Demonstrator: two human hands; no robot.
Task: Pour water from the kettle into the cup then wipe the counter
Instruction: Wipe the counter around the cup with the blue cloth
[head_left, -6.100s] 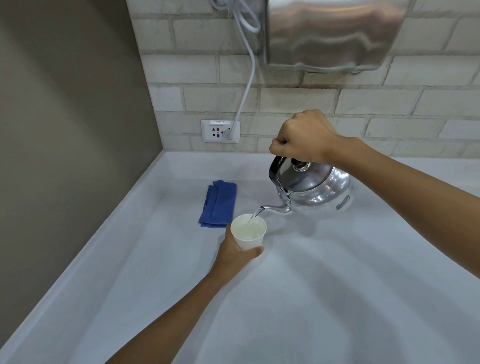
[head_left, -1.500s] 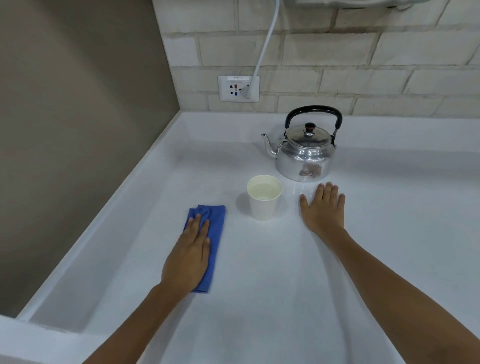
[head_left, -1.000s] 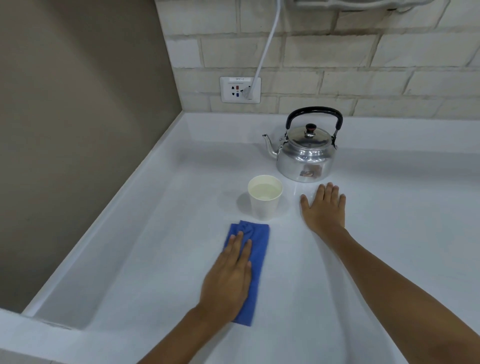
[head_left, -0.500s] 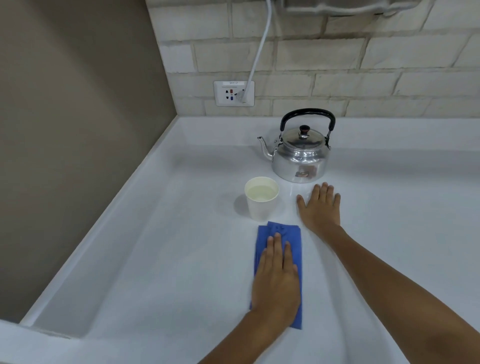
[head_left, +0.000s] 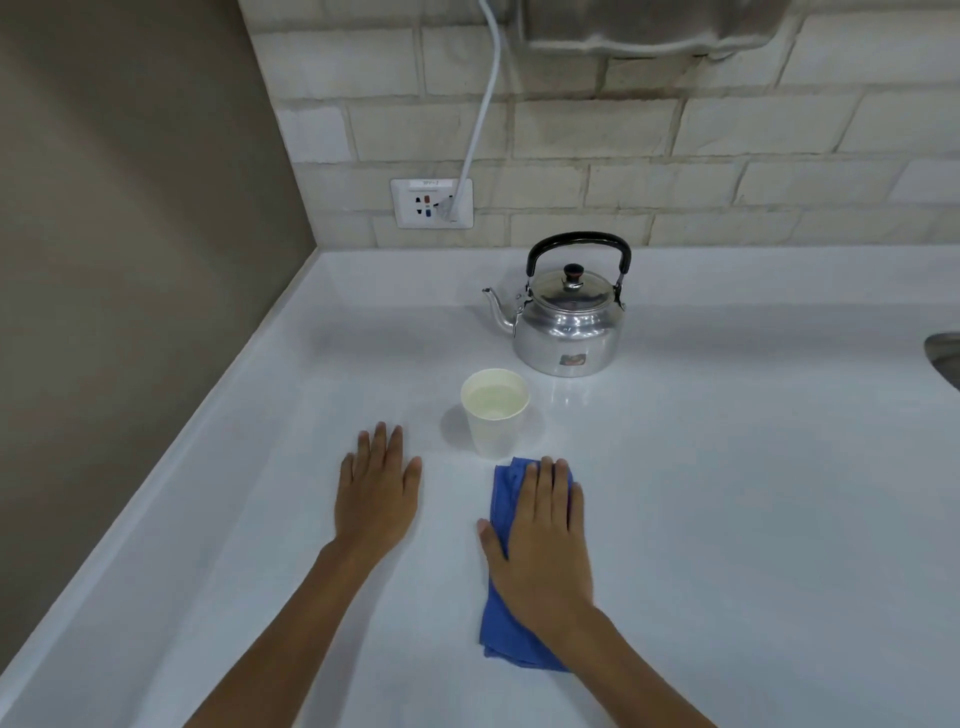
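Both hands lie spread flat near the filled cup (head_left: 495, 410), right hand (head_left: 543, 535) pressing the blue cloth (head_left: 506, 623) on the surface (head_left: 753, 493), left hand (head_left: 376, 493) bare; pouring looks done, wiping underway.

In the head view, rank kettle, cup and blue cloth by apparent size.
1. kettle
2. blue cloth, partly under the right hand, so unsure against the kettle
3. cup

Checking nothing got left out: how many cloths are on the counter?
1. The blue cloth lies flat on the counter under the right hand, just in front of the cup. None seems hidden.
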